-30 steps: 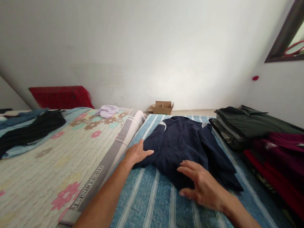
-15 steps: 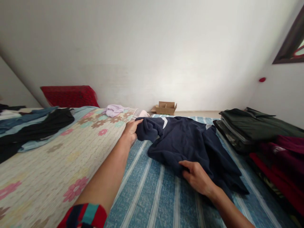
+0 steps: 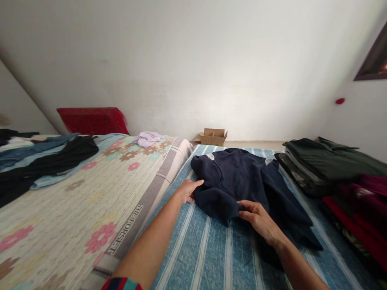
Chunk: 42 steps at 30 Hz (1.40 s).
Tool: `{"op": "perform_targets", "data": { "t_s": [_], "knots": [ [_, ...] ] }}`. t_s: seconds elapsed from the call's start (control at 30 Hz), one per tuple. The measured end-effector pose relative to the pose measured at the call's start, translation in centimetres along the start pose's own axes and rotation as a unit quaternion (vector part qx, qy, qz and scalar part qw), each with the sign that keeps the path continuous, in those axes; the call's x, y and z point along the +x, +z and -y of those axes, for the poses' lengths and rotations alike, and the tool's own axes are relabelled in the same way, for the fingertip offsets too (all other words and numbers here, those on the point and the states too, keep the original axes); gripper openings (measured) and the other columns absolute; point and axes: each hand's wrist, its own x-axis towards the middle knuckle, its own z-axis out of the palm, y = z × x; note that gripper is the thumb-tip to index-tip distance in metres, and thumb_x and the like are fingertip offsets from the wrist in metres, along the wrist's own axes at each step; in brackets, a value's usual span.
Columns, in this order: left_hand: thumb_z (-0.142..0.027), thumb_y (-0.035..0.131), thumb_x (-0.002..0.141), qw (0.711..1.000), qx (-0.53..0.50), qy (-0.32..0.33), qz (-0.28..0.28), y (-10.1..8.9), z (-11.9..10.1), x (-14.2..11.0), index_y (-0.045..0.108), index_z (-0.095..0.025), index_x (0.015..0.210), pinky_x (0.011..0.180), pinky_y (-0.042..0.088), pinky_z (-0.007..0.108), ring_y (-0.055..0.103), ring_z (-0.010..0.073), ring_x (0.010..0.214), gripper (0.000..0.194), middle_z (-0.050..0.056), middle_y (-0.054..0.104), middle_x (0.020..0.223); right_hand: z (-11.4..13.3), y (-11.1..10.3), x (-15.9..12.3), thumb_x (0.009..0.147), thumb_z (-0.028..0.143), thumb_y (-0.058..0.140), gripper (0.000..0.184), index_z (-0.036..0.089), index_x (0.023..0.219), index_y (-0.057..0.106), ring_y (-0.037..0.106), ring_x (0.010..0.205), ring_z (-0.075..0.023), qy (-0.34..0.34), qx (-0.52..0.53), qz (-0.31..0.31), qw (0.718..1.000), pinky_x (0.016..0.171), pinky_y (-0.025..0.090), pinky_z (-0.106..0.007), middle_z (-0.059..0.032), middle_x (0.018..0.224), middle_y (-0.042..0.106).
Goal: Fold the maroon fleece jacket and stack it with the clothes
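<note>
A navy sweatshirt point(image 3: 242, 181) lies partly folded on the blue striped sheet point(image 3: 205, 249). My left hand point(image 3: 188, 190) rests at the garment's left edge, fingers closed on the folded-over sleeve. Over at the near hem, my right hand point(image 3: 256, 217) pinches the navy cloth between fingers and thumb. The sweatshirt's left sleeve is bunched across its body.
A stack of folded dark green clothes point(image 3: 320, 163) and maroon and red ones point(image 3: 363, 193) sits on the right. A floral mat point(image 3: 75, 201) with dark clothes point(image 3: 45, 159), a lilac garment point(image 3: 148, 138) and a red cushion point(image 3: 92, 120) lies left. A cardboard box point(image 3: 214, 136) stands by the wall.
My left hand lifted the sleeve out to the left, then brought it back over the sweatshirt's body. My right hand went from flat on the cloth to pinching the hem.
</note>
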Motion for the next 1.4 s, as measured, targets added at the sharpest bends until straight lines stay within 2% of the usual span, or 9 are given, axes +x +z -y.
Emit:
{"op": "perform_targets", "data": {
  "t_s": [0.13,0.3,0.47,0.7,0.97,1.07,1.17,1.27,1.4],
  "knots": [
    [-0.018,0.072,0.059,0.997,-0.062,0.029,-0.034,0.3,-1.2,0.7,0.058,-0.015,0.071,0.050,0.049,0.028,0.060,0.0178,0.048,0.018,0.003,0.063,0.054,1.4,0.1,0.5,0.070,0.024,0.055,0.024,0.016,0.089,0.067,0.053,0.065,-0.0137,-0.004,-0.012,-0.012,1.000,0.064,0.040,-0.024,0.0012,0.068,0.058],
    [-0.014,0.071,0.054,0.983,-0.094,0.103,-0.117,-4.3,-3.5,0.7,0.063,-0.015,0.085,0.052,0.048,0.023,0.065,0.0179,0.059,0.032,0.000,0.066,0.061,4.9,1.9,0.4,0.072,0.020,0.050,0.024,0.016,0.089,0.066,0.050,0.064,-0.0113,-0.051,-0.043,0.052,0.996,0.060,0.038,-0.022,0.0018,0.071,0.058],
    [-0.009,0.072,0.051,0.981,-0.069,0.087,-0.157,-7.8,-0.4,-0.9,0.063,-0.016,0.069,0.046,0.045,0.022,0.064,0.0197,0.054,0.021,0.000,0.064,0.052,4.1,4.6,0.2,0.067,0.016,0.046,0.019,0.017,0.075,0.064,0.045,0.057,-0.0099,-0.057,-0.231,0.129,0.963,0.052,0.032,-0.020,0.0039,0.064,0.053],
    [-0.020,0.072,0.061,0.978,-0.205,0.010,0.047,-8.3,2.9,-2.7,0.067,-0.010,0.080,0.063,0.055,0.029,0.069,0.0226,0.066,0.021,0.011,0.073,0.075,2.2,5.9,-0.5,0.064,0.015,0.048,0.011,0.019,0.065,0.058,0.045,0.057,-0.0103,-0.080,-0.342,0.112,0.930,0.055,0.031,-0.021,0.0039,0.058,0.048],
    [-0.024,0.080,0.060,0.972,-0.181,-0.008,0.152,-8.4,3.8,-5.8,0.066,-0.014,0.088,0.073,0.056,0.033,0.069,0.0271,0.081,0.033,0.010,0.073,0.087,2.5,6.1,-2.2,0.072,0.022,0.053,0.018,0.020,0.085,0.065,0.055,0.069,-0.0132,-0.104,-0.389,0.079,0.912,0.062,0.036,-0.022,0.0005,0.077,0.061],
    [-0.022,0.082,0.055,0.977,-0.160,-0.001,0.141,-8.5,4.1,-6.2,0.065,-0.013,0.089,0.073,0.056,0.031,0.069,0.0275,0.085,0.039,0.011,0.073,0.089,2.2,5.0,-3.9,0.079,0.029,0.054,0.026,0.022,0.102,0.063,0.058,0.084,-0.0162,-0.134,-0.389,0.002,0.912,0.075,0.041,-0.025,-0.0029,0.096,0.063],
    [-0.019,0.082,0.053,0.982,-0.164,0.012,0.097,-8.4,4.3,-6.1,0.065,-0.014,0.088,0.070,0.057,0.027,0.069,0.0265,0.085,0.039,0.010,0.073,0.087,1.1,1.8,-5.6,0.083,0.032,0.048,0.026,0.021,0.103,0.062,0.056,0.097,-0.0199,-0.141,-0.398,-0.182,0.888,0.086,0.041,-0.031,-0.0071,0.106,0.062],
    [-0.016,0.079,0.055,0.980,-0.183,0.017,0.072,-8.2,4.6,-6.3,0.065,-0.014,0.088,0.069,0.057,0.028,0.069,0.0261,0.084,0.036,0.010,0.073,0.088,-0.7,-3.0,-7.0,0.083,0.036,0.044,0.035,0.017,0.109,0.059,0.053,0.106,-0.0256,-0.064,-0.423,-0.398,0.812,0.091,0.040,-0.038,-0.0119,0.114,0.059],
    [-0.017,0.077,0.058,0.977,-0.193,0.027,0.082,-7.9,4.9,-7.6,0.063,-0.017,0.097,0.073,0.057,0.032,0.069,0.0267,0.087,0.041,0.009,0.073,0.092,-3.0,-8.8,-8.2,0.077,0.048,0.049,0.062,0.009,0.126,0.050,0.056,0.102,-0.0336,0.107,-0.407,-0.467,0.778,0.082,0.043,-0.044,-0.0194,0.113,0.059]
  ]
}}
